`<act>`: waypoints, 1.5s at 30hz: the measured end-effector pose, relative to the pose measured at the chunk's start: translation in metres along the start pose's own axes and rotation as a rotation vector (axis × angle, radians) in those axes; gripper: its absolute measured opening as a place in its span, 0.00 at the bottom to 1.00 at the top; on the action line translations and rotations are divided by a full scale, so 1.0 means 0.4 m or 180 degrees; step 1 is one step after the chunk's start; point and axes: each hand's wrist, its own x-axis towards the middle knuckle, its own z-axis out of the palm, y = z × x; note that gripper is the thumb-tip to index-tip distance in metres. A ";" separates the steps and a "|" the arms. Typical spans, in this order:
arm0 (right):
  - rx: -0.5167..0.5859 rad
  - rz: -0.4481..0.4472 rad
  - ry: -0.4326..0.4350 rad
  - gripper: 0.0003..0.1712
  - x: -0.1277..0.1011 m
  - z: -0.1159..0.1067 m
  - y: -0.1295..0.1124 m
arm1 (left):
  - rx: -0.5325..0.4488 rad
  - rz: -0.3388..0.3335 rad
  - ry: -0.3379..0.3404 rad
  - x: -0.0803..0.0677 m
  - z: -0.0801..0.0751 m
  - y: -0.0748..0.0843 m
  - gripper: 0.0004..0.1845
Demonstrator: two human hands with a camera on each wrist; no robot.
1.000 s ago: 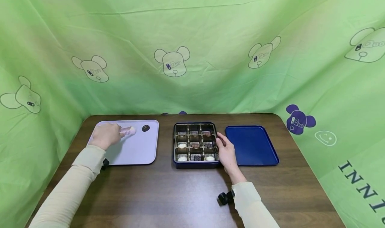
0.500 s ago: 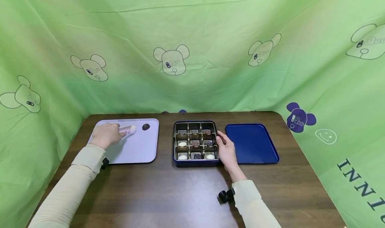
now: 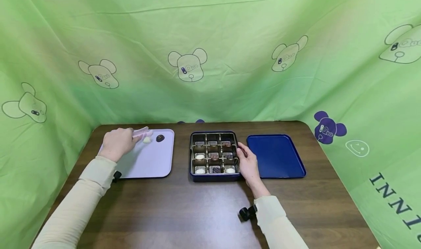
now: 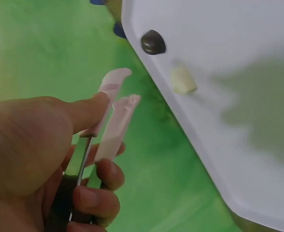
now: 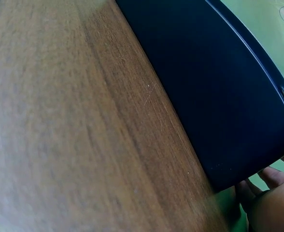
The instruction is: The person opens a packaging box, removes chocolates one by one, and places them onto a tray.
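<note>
Left hand (image 3: 117, 144) pinches pink tongs (image 4: 114, 108), tips apart and empty, above the lilac tray (image 3: 148, 165); two chocolates (image 3: 147, 140) lie there. Right hand (image 3: 247, 164), fingers relaxed, steadies the chocolate box (image 3: 213, 154), mostly full.

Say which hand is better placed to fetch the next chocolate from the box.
Left hand: it holds the tongs, now empty. The right hand only steadies the box.
</note>
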 end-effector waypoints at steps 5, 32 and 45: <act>-0.0036 0.0011 -0.0018 0.23 0.000 -0.001 -0.001 | 0.0076 0.0189 0.0208 0.001 -0.016 0.032 0.21; 0.0007 -0.0004 -0.0056 0.24 0.004 0.000 0.006 | 0.0258 0.1070 0.0302 0.101 -0.021 0.369 0.15; 0.0079 0.0007 0.0013 0.23 0.002 0.004 0.004 | 0.0618 0.1415 0.0069 0.119 -0.006 0.516 0.18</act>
